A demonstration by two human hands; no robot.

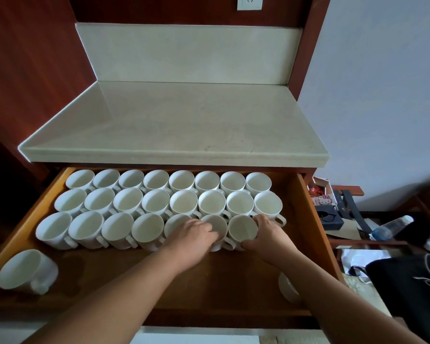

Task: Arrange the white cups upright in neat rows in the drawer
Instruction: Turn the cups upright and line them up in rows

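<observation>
An open wooden drawer (310, 219) holds several white cups standing upright in three rows. My left hand (191, 237) lies over a cup (217, 225) in the front row, fingers curled round its rim. My right hand (268, 234) grips the last cup (242, 228) at the right end of that row, thumb at its near side and fingers at its far side. A loose cup (25, 270) sits tilted at the drawer's front left corner. Another white cup (288, 286) shows partly behind my right forearm at the front right.
A pale stone countertop (179, 127) overhangs the drawer's back. To the right stand a low table with a plastic bottle (392, 225), a dark box (330, 218), a cartoon-cat card (324, 200) and a black bag (407, 286). The drawer's front strip (139, 276) is bare wood.
</observation>
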